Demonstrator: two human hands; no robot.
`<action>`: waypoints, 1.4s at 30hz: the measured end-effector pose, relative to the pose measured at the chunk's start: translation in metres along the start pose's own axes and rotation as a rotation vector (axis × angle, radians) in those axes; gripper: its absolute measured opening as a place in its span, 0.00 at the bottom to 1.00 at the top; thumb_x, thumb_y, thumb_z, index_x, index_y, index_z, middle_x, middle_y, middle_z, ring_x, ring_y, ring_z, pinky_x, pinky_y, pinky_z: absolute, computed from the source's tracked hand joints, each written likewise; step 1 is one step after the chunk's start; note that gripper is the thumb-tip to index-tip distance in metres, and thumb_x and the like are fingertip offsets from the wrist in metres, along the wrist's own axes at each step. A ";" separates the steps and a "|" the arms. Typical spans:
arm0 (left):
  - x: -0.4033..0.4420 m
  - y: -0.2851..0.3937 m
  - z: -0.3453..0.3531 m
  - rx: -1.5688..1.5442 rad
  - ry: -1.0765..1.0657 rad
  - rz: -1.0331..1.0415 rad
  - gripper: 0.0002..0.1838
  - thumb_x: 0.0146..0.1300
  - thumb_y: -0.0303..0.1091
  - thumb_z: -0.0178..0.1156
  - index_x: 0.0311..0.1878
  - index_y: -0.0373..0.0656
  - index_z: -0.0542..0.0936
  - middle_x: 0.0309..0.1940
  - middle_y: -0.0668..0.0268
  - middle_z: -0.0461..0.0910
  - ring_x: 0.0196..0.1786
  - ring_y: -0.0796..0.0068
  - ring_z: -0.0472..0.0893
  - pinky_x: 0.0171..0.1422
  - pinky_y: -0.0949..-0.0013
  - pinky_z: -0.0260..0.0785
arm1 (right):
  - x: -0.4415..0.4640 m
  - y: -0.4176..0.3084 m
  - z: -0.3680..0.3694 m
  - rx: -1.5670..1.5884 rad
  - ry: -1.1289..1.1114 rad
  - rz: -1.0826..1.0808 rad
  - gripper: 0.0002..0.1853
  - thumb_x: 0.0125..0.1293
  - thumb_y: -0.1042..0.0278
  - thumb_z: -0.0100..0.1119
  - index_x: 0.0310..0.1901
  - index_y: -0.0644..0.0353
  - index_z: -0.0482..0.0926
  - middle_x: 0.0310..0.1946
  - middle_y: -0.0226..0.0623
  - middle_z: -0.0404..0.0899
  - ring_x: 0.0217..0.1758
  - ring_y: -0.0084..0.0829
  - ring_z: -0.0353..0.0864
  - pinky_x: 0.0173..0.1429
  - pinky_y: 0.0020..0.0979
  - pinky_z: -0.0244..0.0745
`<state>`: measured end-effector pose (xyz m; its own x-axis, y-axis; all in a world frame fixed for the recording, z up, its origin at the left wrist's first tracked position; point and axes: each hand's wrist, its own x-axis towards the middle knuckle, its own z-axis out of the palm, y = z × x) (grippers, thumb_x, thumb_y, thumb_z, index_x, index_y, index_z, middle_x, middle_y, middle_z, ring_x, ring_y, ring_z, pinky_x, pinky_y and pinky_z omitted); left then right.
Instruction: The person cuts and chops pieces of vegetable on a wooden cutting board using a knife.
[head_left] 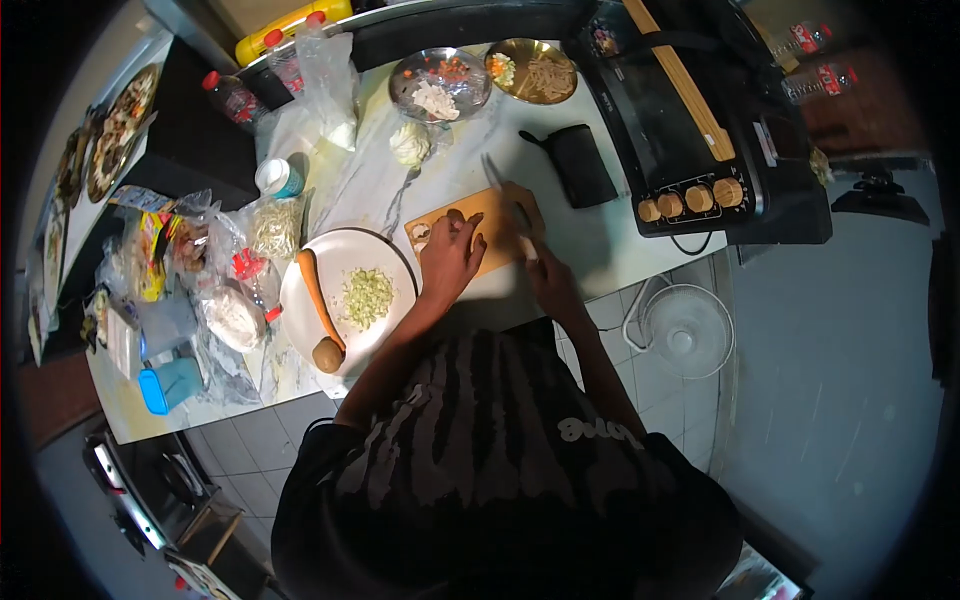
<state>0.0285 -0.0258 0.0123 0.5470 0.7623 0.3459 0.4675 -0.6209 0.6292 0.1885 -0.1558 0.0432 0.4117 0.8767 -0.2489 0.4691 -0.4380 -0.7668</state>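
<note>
- Probably the knife is stiff and hard, with a bit of weight; it is blurred, so its edge is hard to see.
- The right hand is wrapped around the knife's handle, over the right part of the wooden board. That back end looks like the safe place to hold, well away from the blade.
- The left hand is on the board with its fingers bent down by a small brown lump. I cannot tell if they pinch it or just press on it.
- The lump may be light and a bit soft, so a hard squeeze could squash it. If it is wet, it could slip. Its sides look best to hold, with fingertips tucked back.
- Small pale bits lie at the board's left end, beside the left hand. They look light and easy to break, so a gentle scoop from below would suit them.
</note>
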 end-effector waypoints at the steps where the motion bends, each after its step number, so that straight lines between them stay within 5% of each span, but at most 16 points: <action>1: -0.003 -0.003 0.003 -0.004 -0.009 0.003 0.20 0.62 0.32 0.62 0.58 0.46 0.82 0.43 0.61 0.74 0.45 0.62 0.77 0.43 0.62 0.76 | -0.008 0.007 0.004 0.002 0.004 0.009 0.27 0.74 0.63 0.50 0.74 0.50 0.66 0.39 0.52 0.82 0.44 0.48 0.84 0.50 0.47 0.77; 3: -0.004 -0.006 0.008 0.048 0.000 0.057 0.19 0.63 0.35 0.63 0.58 0.48 0.83 0.43 0.62 0.73 0.45 0.62 0.74 0.45 0.61 0.71 | -0.019 0.016 0.014 -0.066 0.087 -0.184 0.25 0.74 0.66 0.48 0.73 0.48 0.68 0.38 0.50 0.79 0.42 0.49 0.82 0.49 0.47 0.76; 7: -0.003 -0.008 0.007 0.232 0.076 0.103 0.19 0.62 0.38 0.64 0.57 0.52 0.84 0.46 0.64 0.75 0.46 0.61 0.70 0.52 0.56 0.58 | -0.035 0.012 0.021 -0.035 0.027 -0.134 0.26 0.76 0.69 0.46 0.74 0.47 0.67 0.34 0.45 0.71 0.38 0.43 0.75 0.50 0.40 0.73; 13: -0.003 -0.012 0.011 0.270 0.043 0.140 0.19 0.62 0.39 0.64 0.57 0.53 0.85 0.49 0.67 0.77 0.48 0.61 0.70 0.54 0.55 0.57 | -0.040 0.007 0.024 -0.132 0.029 -0.081 0.27 0.75 0.70 0.47 0.74 0.46 0.66 0.34 0.45 0.71 0.39 0.46 0.76 0.49 0.42 0.73; 15: -0.004 -0.011 0.010 0.284 0.039 0.130 0.18 0.63 0.39 0.64 0.57 0.54 0.85 0.49 0.66 0.77 0.49 0.61 0.71 0.54 0.55 0.57 | -0.038 0.012 0.026 -0.106 0.013 -0.078 0.26 0.75 0.67 0.46 0.73 0.42 0.67 0.39 0.51 0.73 0.43 0.53 0.78 0.49 0.50 0.75; 31: -0.004 -0.004 0.006 0.321 0.002 0.066 0.17 0.64 0.42 0.62 0.56 0.58 0.86 0.51 0.65 0.77 0.48 0.60 0.70 0.56 0.53 0.56 | -0.027 0.027 0.033 -0.067 0.015 -0.070 0.26 0.75 0.66 0.46 0.74 0.41 0.67 0.39 0.53 0.76 0.43 0.53 0.80 0.50 0.49 0.74; 34: -0.001 -0.003 0.005 0.308 0.010 0.081 0.17 0.64 0.41 0.63 0.55 0.57 0.86 0.50 0.65 0.77 0.48 0.60 0.70 0.56 0.54 0.56 | -0.029 0.029 0.036 0.029 0.050 -0.128 0.25 0.75 0.69 0.45 0.73 0.47 0.68 0.36 0.51 0.77 0.41 0.48 0.80 0.51 0.42 0.74; 42: -0.001 -0.005 0.007 0.260 0.047 0.043 0.14 0.64 0.41 0.63 0.52 0.57 0.88 0.47 0.67 0.78 0.48 0.61 0.70 0.55 0.55 0.56 | -0.032 0.016 0.036 -0.245 0.088 -0.053 0.27 0.71 0.69 0.48 0.72 0.47 0.69 0.36 0.55 0.78 0.44 0.51 0.82 0.48 0.48 0.77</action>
<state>0.0306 -0.0247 0.0044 0.5403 0.7379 0.4045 0.6102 -0.6746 0.4154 0.1547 -0.1832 0.0173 0.4429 0.8837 -0.1514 0.6626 -0.4364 -0.6087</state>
